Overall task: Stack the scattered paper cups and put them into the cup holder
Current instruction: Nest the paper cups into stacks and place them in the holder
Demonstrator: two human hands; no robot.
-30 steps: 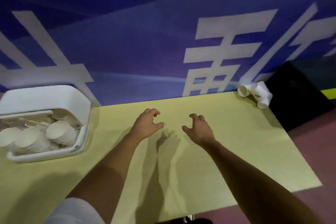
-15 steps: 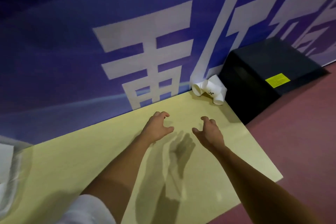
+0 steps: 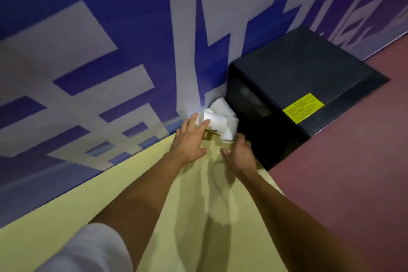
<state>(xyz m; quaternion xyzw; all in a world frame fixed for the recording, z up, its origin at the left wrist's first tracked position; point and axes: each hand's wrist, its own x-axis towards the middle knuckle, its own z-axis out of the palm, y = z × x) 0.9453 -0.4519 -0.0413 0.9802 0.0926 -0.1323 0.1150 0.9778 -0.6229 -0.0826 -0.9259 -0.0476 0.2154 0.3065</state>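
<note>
Several white paper cups [image 3: 217, 120] lie on their sides in a small heap at the far right corner of the yellow table [image 3: 194, 216], against the blue wall. My left hand [image 3: 189, 141] reaches in from the left, its straight fingers touching the open end of the nearest cup. My right hand [image 3: 238, 152] sits just right of the heap. Its fingers are loosely spread beside the lowest cup [image 3: 227, 136], with nothing gripped. The cup holder is out of view.
A black box [image 3: 298, 77] with a yellow label stands on the reddish floor [image 3: 353, 172], right beside the table's corner and the cups. The blue banner wall [image 3: 110, 51] with large white characters runs along the table's far edge.
The view has swung right, so the white cup holder has left the frame. Both hands have moved forward and right across the table to the heap of cups.
</note>
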